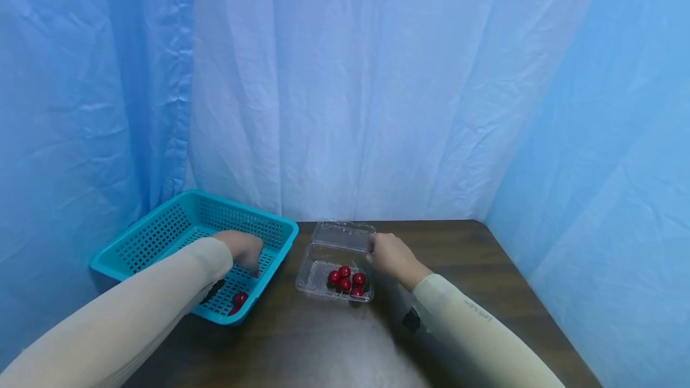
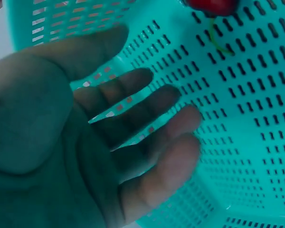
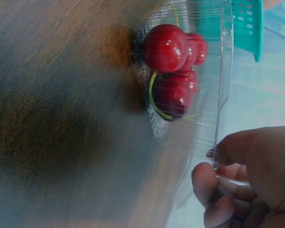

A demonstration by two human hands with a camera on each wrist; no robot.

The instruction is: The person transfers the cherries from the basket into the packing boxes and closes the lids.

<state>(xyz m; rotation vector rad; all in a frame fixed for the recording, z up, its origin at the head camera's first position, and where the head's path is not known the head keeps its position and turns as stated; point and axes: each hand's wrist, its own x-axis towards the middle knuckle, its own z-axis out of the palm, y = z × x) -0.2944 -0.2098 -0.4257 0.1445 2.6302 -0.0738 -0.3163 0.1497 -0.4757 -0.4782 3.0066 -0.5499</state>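
My left hand (image 1: 247, 250) reaches down inside the turquoise basket (image 1: 288, 233). Its fingers (image 2: 166, 161) are spread and loosely bent with nothing between them, as the left wrist view shows. Close by in the basket lies a dark red cherry (image 2: 216, 5) with a green stem; the head view has cherries (image 1: 239, 299) at the near right corner. At the clear plastic clamshell box (image 1: 308, 277), my right hand (image 1: 393, 258) pinches the right rim between thumb and fingers (image 3: 204, 178). Several red cherries (image 3: 166, 47) with stems sit in the box, whose lid (image 1: 343, 235) is folded back.
Both containers stand on a dark brown wooden table (image 1: 453, 250), the basket left of the box. Blue-white curtains (image 1: 345, 88) hang behind the table and along both sides. A small black piece (image 1: 411, 320) shows under the right sleeve.
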